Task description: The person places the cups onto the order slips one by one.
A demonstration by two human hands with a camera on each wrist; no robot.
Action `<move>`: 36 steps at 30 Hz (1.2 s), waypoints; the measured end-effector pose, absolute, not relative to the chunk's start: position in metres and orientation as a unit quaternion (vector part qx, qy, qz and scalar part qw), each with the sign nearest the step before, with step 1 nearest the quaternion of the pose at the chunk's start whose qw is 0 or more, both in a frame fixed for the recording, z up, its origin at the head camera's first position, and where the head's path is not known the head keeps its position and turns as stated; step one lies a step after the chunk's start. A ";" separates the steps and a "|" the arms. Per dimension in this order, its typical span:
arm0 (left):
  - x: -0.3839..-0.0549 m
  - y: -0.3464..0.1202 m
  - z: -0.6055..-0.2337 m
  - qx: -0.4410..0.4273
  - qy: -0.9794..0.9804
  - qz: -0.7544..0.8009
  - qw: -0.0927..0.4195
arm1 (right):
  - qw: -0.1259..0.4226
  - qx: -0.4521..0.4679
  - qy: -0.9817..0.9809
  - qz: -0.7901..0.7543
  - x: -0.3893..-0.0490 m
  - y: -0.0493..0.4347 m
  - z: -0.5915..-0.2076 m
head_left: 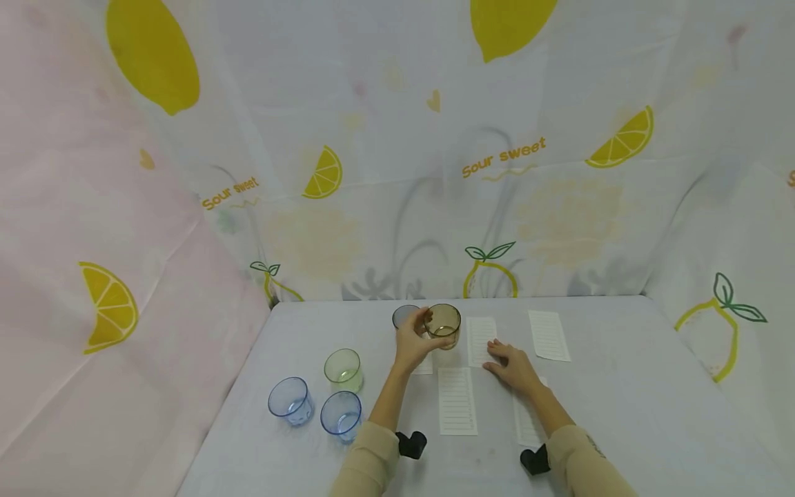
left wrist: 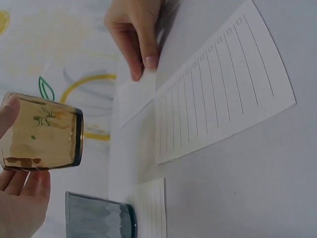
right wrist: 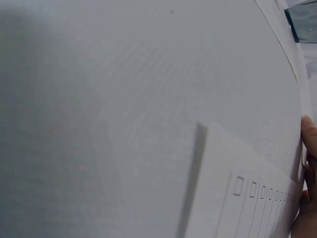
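Note:
My left hand grips an amber glass between thumb and fingers. In the left wrist view that amber glass is off the table, its base toward the white cloth. Just behind the hand stands a grey-blue glass, its base on a lined paper sheet. My right hand rests its fingertips at the right edge of another lined sheet, fingers loosely bent. In the right wrist view only a few of the right hand's fingers show, at the right border.
Left on the table stand a green glass and two blue glasses, one farther left and one nearer me. More lined sheets lie in front, at back right and partly under the right forearm. Lemon-print cloth hangs behind.

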State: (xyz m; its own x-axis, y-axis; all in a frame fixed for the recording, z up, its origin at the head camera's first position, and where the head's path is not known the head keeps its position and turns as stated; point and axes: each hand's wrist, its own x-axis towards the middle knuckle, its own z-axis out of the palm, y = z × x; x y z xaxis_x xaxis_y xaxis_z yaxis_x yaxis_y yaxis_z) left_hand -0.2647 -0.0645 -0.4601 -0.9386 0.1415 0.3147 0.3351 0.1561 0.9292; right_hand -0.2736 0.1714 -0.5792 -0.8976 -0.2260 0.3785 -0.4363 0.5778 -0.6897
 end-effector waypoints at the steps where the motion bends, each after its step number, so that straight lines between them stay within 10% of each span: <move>1: -0.266 -0.062 -0.461 -0.158 -0.751 -0.636 0.081 | 0.124 0.187 -0.879 0.421 -0.274 0.172 -0.579; 15: -0.294 -0.023 -0.492 -0.109 -0.748 -0.640 0.135 | 0.104 0.180 -0.883 0.421 -0.272 0.172 -0.574; 36: -0.327 -0.009 -0.514 -0.088 -0.763 -0.639 0.039 | 0.073 0.156 -0.890 0.422 -0.276 0.174 -0.575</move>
State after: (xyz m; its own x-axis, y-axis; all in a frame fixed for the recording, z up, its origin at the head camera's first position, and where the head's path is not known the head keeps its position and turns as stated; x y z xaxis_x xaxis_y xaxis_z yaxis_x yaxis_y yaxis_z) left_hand -0.3268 -0.0094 -0.5142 -0.9815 0.0842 0.1718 0.1839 0.1685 0.9684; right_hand -0.2761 0.1735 -0.5745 -0.9406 -0.2167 0.2612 -0.3394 0.5942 -0.7292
